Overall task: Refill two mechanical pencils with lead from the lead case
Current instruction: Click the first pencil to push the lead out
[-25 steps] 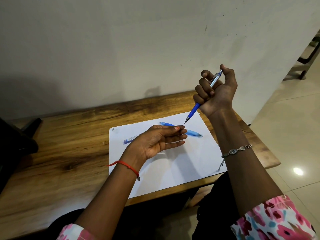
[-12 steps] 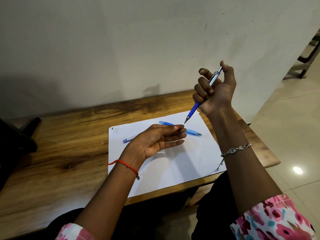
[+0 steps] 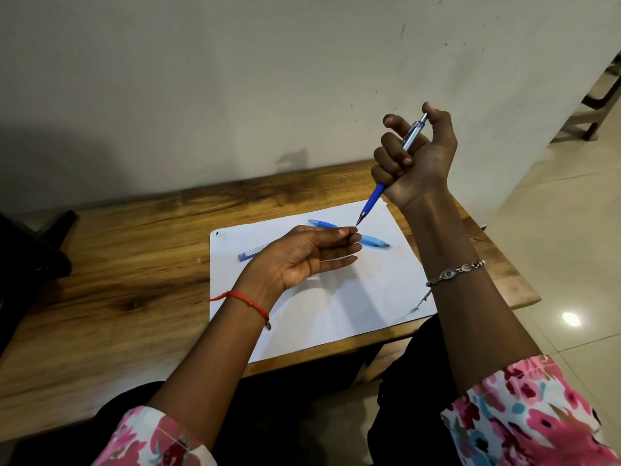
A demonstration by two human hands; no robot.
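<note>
Gripping silver-barrelled mechanical pencil with blue grip in fist, your right hand holds it above wooden desk, tip slanting down, thumb over top end. Your left hand lies palm-up just under tip, fingers extended, thumb against forefinger; cannot tell whether lead pinched. Translucent light-blue pencil lies on white paper sheet, middle hidden behind fingers. Slim clear lead case with blue end pokes out behind left palm.

Soft indoor light, sharp focus, wide-angle bending, floor glare.
</note>
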